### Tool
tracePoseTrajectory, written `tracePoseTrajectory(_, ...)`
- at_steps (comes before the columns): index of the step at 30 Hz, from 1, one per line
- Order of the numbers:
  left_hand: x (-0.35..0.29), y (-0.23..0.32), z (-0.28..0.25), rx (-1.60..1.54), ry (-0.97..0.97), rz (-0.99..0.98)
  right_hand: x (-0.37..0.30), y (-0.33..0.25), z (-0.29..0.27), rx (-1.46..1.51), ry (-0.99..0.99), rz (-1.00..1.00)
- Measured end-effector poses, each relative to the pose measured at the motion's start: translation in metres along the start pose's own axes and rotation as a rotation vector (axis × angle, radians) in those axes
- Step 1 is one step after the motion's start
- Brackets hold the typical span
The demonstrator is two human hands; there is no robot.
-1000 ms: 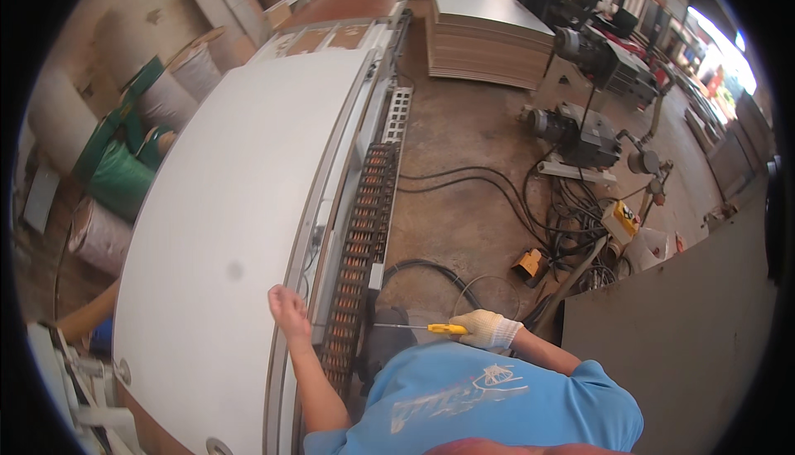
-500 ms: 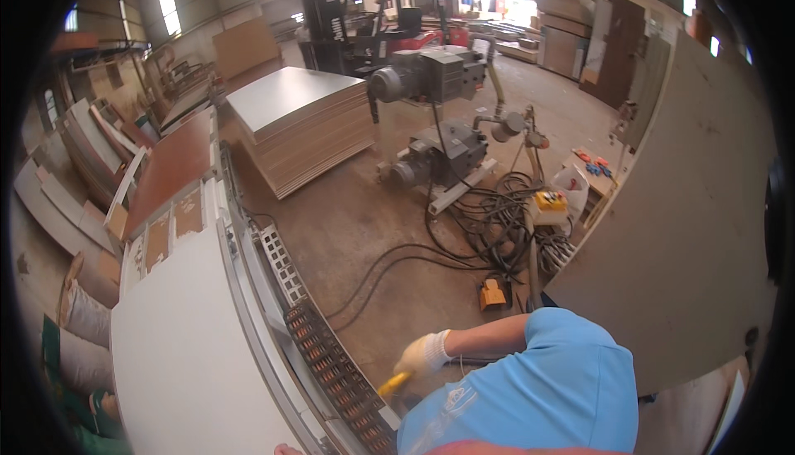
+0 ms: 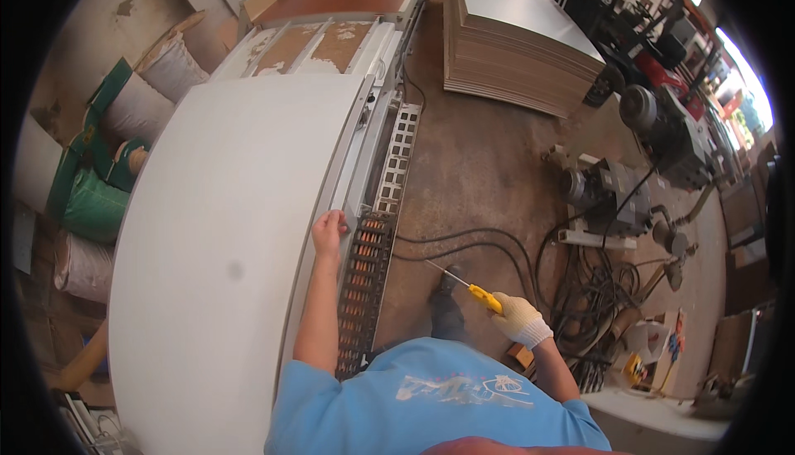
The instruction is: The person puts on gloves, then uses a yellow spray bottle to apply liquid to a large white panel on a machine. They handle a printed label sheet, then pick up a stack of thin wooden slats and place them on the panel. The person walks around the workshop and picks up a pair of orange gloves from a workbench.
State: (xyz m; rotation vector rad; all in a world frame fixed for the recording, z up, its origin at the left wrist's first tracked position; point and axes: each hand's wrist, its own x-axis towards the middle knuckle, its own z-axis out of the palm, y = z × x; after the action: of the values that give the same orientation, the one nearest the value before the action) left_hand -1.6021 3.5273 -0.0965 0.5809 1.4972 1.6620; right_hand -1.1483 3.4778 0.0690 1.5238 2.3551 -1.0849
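Observation:
A large white panel point(image 3: 240, 207) lies on a long machine bed at my left. My bare left hand point(image 3: 330, 225) is at the panel's right edge beside the metal rail point(image 3: 346, 161), its fingers curled; what they hold, if anything, is hidden. Over the floor at right, my right hand point(image 3: 519, 320), in a pale knitted glove, grips a screwdriver point(image 3: 484, 297) by its yellow handle. The thin shaft points up and left, apart from the machine. Right of the rail runs a black cable chain point(image 3: 364, 281) with orange-brown lines inside, in a perforated metal tray point(image 3: 399, 153).
A tall stack of boards point(image 3: 522, 49) stands ahead on the floor. To the right are motor-driven pumps point(image 3: 613, 194), tangled black cables point(image 3: 592, 293) and a forklift point(image 3: 646, 41). Stuffed sacks point(image 3: 95, 207) sit left of the bed. Two cables cross the floor near the cable chain.
My view has swung left and down toward the bed. The right hand with the screwdriver has moved away from the cable chain. My left hand, barely visible before, now shows at the panel's edge.

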Motion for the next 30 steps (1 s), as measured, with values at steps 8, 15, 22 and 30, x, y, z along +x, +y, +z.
tracePoseTrajectory(8,0.117,-0.005,0.17,-0.026,-0.091,-0.067,0.177,0.071,-0.184,-0.012,0.128,-0.103)
tracePoseTrajectory(15,0.25,0.009,0.261,0.032,-0.043,-0.012,0.336,0.071,-0.298,0.322,0.156,-0.216)
tracePoseTrajectory(22,0.346,0.013,0.434,0.103,-1.054,0.001,0.543,0.008,-0.431,0.996,0.046,-0.48)
tracePoseTrajectory(30,0.521,0.072,0.524,-0.531,-0.636,-0.21,0.753,-0.107,-0.524,0.067,-0.163,-0.828)
